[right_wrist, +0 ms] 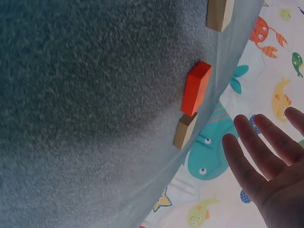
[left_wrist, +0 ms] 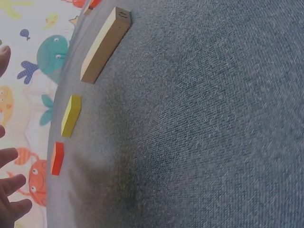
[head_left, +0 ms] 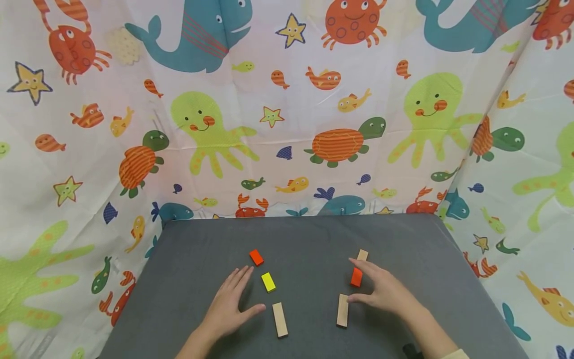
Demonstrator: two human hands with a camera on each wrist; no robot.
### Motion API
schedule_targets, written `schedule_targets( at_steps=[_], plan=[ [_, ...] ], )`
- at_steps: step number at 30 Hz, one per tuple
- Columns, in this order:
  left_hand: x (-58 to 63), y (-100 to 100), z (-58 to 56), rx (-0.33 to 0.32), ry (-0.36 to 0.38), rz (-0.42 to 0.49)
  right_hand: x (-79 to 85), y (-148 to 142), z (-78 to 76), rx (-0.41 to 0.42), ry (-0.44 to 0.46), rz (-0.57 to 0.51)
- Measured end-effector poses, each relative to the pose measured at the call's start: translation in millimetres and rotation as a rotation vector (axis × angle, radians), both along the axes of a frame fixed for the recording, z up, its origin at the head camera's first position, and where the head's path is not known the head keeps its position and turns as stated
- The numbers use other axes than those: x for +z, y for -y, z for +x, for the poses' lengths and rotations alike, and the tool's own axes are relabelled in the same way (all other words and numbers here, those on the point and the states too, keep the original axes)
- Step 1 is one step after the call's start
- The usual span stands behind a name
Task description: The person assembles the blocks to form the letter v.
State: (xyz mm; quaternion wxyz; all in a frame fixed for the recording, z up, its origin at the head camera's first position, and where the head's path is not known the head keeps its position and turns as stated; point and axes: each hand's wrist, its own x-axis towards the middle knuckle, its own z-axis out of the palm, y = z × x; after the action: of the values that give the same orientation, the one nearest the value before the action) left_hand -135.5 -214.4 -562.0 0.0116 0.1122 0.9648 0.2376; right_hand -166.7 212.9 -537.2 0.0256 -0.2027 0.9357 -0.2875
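Note:
My left hand (head_left: pixel 227 310) hovers over the grey table with its fingers extended and thumb spread, holding nothing. Near its fingertips lie an orange-red block (head_left: pixel 256 257) and a yellow block (head_left: pixel 268 282); a long plain wooden block (head_left: pixel 280 320) lies to the right of its thumb. My right hand (head_left: pixel 384 290), also empty with fingers spread, overlaps a plain wooden block (head_left: pixel 362 255) and a red block (head_left: pixel 356 277) in the head view. Its thumb tip appears right by another long wooden block (head_left: pixel 342 310). The right wrist view shows the red block (right_wrist: pixel 196 89) end to end with the wooden one (right_wrist: pixel 185 130).
The dark grey cloth-covered table (head_left: pixel 309 249) extends between the two rows of blocks. Behind it and at both sides hangs a white curtain (head_left: pixel 251 149) printed with sea animals. A small black object (head_left: pixel 411 351) shows beside the right forearm at the front.

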Motion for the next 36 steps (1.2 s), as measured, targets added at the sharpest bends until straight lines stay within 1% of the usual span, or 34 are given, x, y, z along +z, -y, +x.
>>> schedule_targets(
  at_steps=[4,6,12,15,19,24,30,34,36],
  plan=[
    [0.4,-1.3,0.4,-0.001,0.014,0.001,-2.1,5.5,1.5,0.008,0.013,-0.010],
    [0.0,-2.6,0.4,-0.017,0.029,0.012,-2.8,8.3,2.3,0.007,0.026,-0.017],
    [-5.1,-11.2,0.3,-0.136,0.083,0.056,-5.5,17.2,3.9,0.028,0.017,-0.040],
    [-8.2,-16.8,1.0,-0.165,0.118,0.045,-6.8,22.6,4.3,0.048,0.004,-0.049],
    [-11.6,-24.6,1.8,-0.177,0.159,0.042,-8.8,28.7,5.6,0.072,-0.006,-0.051],
    [-18.4,-31.8,4.4,-0.194,0.144,0.055,-11.8,33.6,6.5,0.082,-0.008,-0.050],
    [-27.5,-38.2,7.5,-0.205,0.111,0.051,-14.9,37.2,7.1,0.086,0.051,-0.041],
    [-29.3,-42.1,7.3,-0.203,0.130,0.053,-16.2,37.6,7.4,0.084,0.088,-0.034],
    [-29.0,-43.6,6.7,-0.201,0.163,0.053,-17.3,37.4,7.6,0.082,0.105,-0.031]
  ],
)
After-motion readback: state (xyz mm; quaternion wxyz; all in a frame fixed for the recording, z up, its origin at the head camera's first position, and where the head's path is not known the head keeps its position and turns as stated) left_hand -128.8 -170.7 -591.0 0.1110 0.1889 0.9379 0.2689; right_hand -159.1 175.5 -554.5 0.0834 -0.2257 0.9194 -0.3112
